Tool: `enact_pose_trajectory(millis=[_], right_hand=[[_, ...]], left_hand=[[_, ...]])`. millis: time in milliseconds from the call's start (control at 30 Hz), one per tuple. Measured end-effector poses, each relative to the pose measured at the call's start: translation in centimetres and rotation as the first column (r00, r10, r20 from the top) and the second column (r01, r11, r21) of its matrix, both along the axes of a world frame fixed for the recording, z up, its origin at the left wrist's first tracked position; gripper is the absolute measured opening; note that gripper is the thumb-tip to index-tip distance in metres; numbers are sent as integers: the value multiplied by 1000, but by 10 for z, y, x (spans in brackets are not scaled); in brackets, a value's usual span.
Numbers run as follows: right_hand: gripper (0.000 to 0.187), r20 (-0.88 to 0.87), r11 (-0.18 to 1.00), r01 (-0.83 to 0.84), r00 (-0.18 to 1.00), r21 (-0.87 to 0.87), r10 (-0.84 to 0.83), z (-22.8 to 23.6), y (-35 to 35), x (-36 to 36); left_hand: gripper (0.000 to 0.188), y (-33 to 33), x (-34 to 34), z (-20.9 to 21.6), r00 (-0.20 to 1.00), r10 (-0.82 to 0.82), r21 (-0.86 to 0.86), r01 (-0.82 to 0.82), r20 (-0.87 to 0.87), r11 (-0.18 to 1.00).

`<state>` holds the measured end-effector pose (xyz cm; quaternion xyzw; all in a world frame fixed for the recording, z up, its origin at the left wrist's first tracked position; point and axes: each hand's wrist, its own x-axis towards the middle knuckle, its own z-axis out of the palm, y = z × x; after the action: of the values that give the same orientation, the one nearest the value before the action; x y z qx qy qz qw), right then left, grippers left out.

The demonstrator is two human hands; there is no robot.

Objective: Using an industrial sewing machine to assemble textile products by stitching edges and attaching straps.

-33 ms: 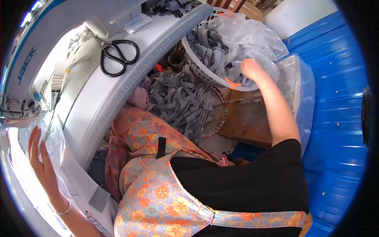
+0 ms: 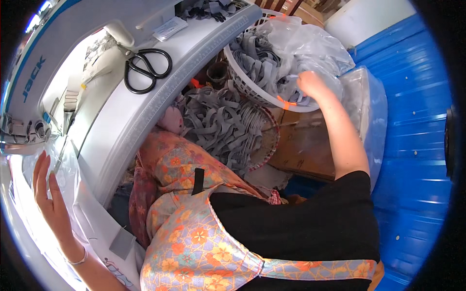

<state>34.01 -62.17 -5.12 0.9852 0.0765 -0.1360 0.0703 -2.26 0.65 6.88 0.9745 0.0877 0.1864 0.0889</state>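
My right hand [image 2: 309, 85] reaches into a white plastic basket [image 2: 245, 87] at the upper right, its fingers closed at the near rim. A pale grey-lilac fabric strip [image 2: 291, 77] shows at the fingertips and appears pinched there. Bundled grey fabric strips [image 2: 257, 63] fill the basket's left part, and a clear plastic bag [image 2: 313, 41] covers its right part. At the far left my left hand [image 2: 52, 201] has its fingers stretched out and holds nothing. It is beside the sewing machine [image 2: 53, 65], over bright white material whose details are washed out.
Black-handled scissors [image 2: 145, 71] lie on the curved white machine table [image 2: 109, 126], edged by a printed ruler strip [image 2: 162, 89]. Below sits a heap of grey strips [image 2: 218, 123] in a red-rimmed round basket [image 2: 277, 138]. A cardboard box [image 2: 306, 150] and blue corrugated panel [image 2: 412, 121] stand right.
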Motion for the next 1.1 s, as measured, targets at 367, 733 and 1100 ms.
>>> enact_pose_trajectory(millis=[367, 733, 1100], right_hand=[[20, 190, 879, 18, 974, 477, -123, 67, 14, 4], [24, 430, 949, -82, 901, 304, -60, 119, 38, -8], [11, 132, 304, -459, 702, 835, 700, 211, 190, -115]], left_hand=[[35, -109, 32, 55, 956, -292, 42, 292, -10, 955], [38, -151, 49, 75, 929, -347, -81, 339, -130, 937], [32, -227, 151, 54, 774, -617, -802, 456, 143, 386]])
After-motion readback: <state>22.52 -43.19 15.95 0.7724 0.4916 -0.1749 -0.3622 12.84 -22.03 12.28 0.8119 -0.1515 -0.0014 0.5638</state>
